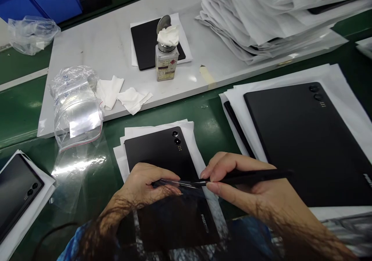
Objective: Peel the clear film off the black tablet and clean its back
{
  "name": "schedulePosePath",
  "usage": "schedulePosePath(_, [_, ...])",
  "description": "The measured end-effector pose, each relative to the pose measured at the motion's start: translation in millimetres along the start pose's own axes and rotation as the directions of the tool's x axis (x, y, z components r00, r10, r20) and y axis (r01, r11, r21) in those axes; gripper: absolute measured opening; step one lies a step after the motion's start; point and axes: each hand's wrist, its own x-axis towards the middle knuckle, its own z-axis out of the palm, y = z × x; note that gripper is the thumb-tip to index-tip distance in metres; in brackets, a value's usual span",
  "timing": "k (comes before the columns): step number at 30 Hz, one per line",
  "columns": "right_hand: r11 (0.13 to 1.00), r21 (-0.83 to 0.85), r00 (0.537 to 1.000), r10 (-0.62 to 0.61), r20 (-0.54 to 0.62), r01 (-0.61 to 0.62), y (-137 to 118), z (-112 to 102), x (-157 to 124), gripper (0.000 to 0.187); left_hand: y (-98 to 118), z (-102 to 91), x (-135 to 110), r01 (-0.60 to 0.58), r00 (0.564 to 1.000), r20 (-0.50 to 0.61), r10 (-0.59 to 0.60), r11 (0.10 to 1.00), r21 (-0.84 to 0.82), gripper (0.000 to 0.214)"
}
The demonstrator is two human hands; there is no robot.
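Note:
My left hand (145,185) pinches a strip of clear plastic film (174,183) above a black device with twin rear cameras (162,152), which lies on white paper sheets (154,131). My right hand (232,179) grips a slim black stylus (250,177), and its tip meets the film's end. The device's lower half is partly hidden by my hands. It looks like a phone or small tablet, and its exact kind is unclear. Both hands are close together, directly over it.
A larger black device (305,137) lies on paper at right, and another (17,191) at far left. A white board (95,47) holds a labelled bottle (165,63), wipes (130,100), and a black panel. Plastic bags (75,106) and a stacked paper pile (261,20) sit nearby.

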Motion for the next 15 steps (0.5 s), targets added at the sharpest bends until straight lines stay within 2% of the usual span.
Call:
schedulePosePath(4, [0.995,0.067,0.997,-0.078,-0.003,0.078,1,0,-3,0.02,4,-0.8,0,0.0,1.0,0.005,0.0,0.999,0.048,0.054])
schedulePosePath(8, [0.97,0.104,0.974,-0.223,0.023,0.22,-2,1,-7,0.017,4,-1.4,0,0.013,1.0,-0.004,-0.013,1.0,0.027,0.046])
schedulePosePath(9, [0.963,0.122,0.97,-0.242,-0.007,0.241,-1,3,-5,0.018,3,-1.2,0,0.011,1.0,-0.013,-0.011,1.0,0.015,0.041])
schedulePosePath(11, [0.944,0.202,0.96,-0.234,-0.153,0.262,5,12,6,0.02,2,0.0,-1,0.004,1.0,-0.029,-0.004,1.0,-0.013,0.032])
schedulePosePath(13, [0.911,0.323,0.934,-0.148,-0.325,0.257,15,24,25,0.028,0,1.9,-2,-0.013,0.999,-0.04,0.011,0.999,-0.043,0.026])
schedulePosePath(15, [0.875,0.431,0.91,-0.027,-0.413,0.221,27,37,46,0.039,0,3.7,-3,0.0,0.999,-0.046,-0.003,0.998,-0.066,0.025])
